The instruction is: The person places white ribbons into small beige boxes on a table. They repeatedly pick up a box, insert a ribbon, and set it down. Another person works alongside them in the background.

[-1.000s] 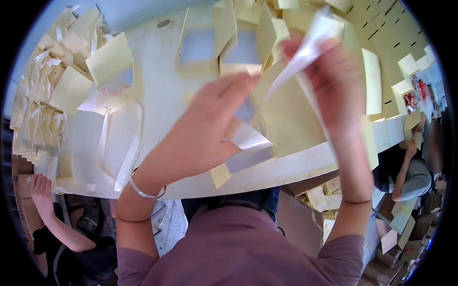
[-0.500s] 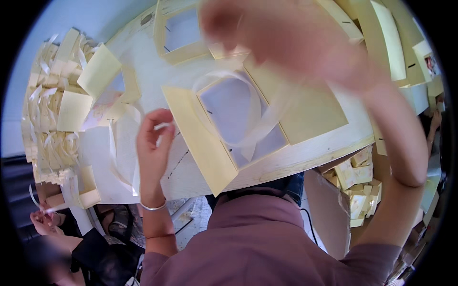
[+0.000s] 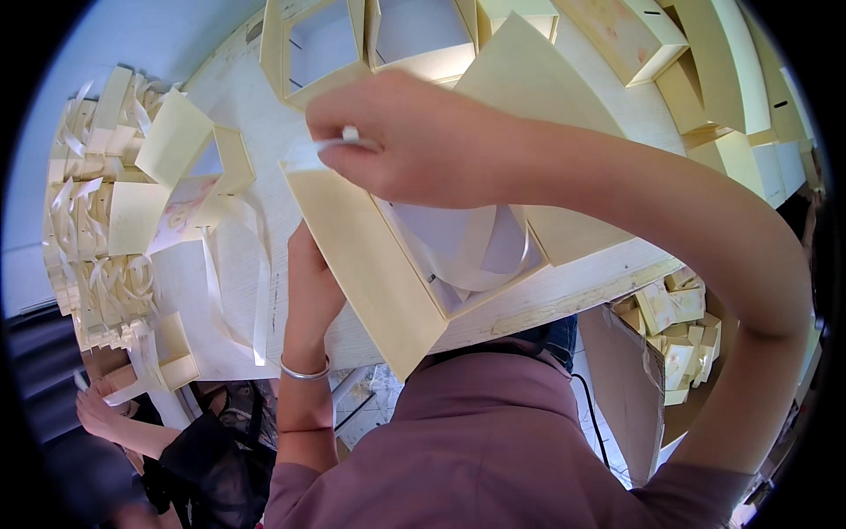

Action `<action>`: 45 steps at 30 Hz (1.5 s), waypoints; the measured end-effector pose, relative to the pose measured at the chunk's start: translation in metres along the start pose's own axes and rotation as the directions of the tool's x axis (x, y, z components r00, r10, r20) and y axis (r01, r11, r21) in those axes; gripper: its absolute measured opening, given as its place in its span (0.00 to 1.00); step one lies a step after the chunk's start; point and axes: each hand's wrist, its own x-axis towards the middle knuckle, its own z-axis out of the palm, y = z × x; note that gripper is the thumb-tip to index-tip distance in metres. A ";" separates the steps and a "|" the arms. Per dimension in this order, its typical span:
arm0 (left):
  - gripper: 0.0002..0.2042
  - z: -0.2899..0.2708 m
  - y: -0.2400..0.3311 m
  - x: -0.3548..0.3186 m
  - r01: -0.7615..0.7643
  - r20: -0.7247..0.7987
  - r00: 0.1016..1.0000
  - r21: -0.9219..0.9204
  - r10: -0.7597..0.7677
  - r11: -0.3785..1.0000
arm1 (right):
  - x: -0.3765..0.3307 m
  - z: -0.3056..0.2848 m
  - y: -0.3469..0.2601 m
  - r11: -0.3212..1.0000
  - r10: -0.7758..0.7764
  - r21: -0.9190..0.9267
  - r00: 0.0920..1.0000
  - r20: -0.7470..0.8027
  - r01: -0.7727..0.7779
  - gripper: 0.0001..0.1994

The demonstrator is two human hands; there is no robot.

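Observation:
A cream gift box lies open before me, its left flap and right flap spread to the sides. A loop of white ribbon lies inside over the pale lining. Above the left flap, my right hand is closed in a pinch on the end of a white ribbon, which sticks out by the thumb and fingers. My left hand reaches under the left flap from outside; the flap hides its fingers, so what they hold cannot be seen.
Open cream boxes line the far side. On the left, one open box trails ribbon beside stacked ribboned boxes. More boxes stand far right. A carton of small boxes is below the right table edge. Another person's hand works at lower left.
My right hand has swung left and nearer, from over the far boxes to above the left flap. My left hand has slid behind that flap. The ribbon loop has slumped into the box.

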 end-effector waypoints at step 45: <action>0.06 -0.079 -0.045 -0.095 0.351 -0.517 0.809 0.040 -0.281 0.935 | -0.109 -0.213 0.008 0.253 0.355 -0.881 0.886 -0.300 -0.400 0.04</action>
